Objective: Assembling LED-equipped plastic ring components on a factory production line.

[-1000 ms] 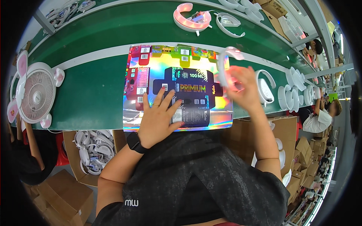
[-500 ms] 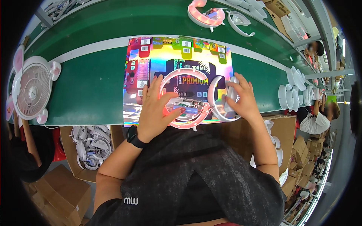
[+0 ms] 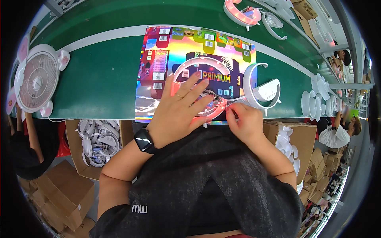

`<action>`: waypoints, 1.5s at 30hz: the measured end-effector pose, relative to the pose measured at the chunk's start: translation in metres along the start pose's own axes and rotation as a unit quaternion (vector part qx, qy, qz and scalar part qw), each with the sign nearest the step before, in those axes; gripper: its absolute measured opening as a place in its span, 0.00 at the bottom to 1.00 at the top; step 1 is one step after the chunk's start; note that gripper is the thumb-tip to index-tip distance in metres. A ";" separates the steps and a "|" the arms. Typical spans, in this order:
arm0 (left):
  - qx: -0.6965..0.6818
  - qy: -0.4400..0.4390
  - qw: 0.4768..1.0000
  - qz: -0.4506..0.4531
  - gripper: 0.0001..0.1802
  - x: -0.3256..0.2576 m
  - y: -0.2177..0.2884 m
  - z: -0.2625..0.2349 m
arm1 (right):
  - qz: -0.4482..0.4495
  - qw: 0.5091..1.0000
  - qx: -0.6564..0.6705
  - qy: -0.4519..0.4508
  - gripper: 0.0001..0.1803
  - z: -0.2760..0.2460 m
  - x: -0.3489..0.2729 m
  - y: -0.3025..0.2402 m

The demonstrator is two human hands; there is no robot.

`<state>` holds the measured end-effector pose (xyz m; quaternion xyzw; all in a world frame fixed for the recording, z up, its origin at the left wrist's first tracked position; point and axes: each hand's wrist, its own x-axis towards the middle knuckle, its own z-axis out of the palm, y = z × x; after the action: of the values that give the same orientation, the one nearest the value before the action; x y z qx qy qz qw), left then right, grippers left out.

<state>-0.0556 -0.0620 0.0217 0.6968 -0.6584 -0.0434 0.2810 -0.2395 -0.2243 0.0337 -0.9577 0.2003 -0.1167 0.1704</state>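
My left hand (image 3: pixel 180 105) lies with fingers spread over a C-shaped lamp half (image 3: pixel 186 65), which has a pink, lit inner face. Part of the circuitry inside that half is hidden under my fingers. At its lower right edge my right hand (image 3: pixel 245 121) is closed, thumb and forefinger near each other by thin wires (image 3: pixel 237 98). Whatever sits between those fingertips is too small to make out. The matching white C-shaped half (image 3: pixel 247 85), with a white panel piece, lies just beyond my right hand, joined by the wires. Beneath both is a shiny printed cardboard sheet (image 3: pixel 152 107).
The green bench (image 3: pixel 103 87) carries another pink lamp half (image 3: pixel 238 16) at the back and white curved shells (image 3: pixel 311 105) at the right. A white fan (image 3: pixel 37 83) stands at the left. Open cartons (image 3: pixel 85 170) of white parts sit below the front edge; co-workers are at both sides.
My right hand has let go of the white half and moved in to the wires. The white half now lies farther right, turned over. My left hand has spread across the pink half.
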 end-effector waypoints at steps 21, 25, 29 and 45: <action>-0.012 0.142 0.985 -0.095 0.23 -0.017 -0.029 0.023 | -0.040 0.980 -0.137 0.142 0.18 0.012 0.029 0.076; 0.011 0.162 0.979 -0.125 0.24 -0.023 -0.022 0.019 | -0.105 0.992 -0.010 0.075 0.19 0.013 0.033 0.058; 0.099 0.105 0.970 -0.193 0.26 -0.015 0.001 0.002 | -0.122 0.979 0.045 0.154 0.18 0.021 0.028 0.028; -0.186 0.151 0.963 -0.122 0.03 0.021 -0.020 0.009 | 0.157 0.908 0.377 0.090 0.13 0.064 0.034 -0.029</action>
<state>-0.0389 -0.0857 0.0119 0.7062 -0.4985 -0.0931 0.4941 -0.1802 -0.1957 -0.0090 -0.7635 0.3038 -0.2411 0.5163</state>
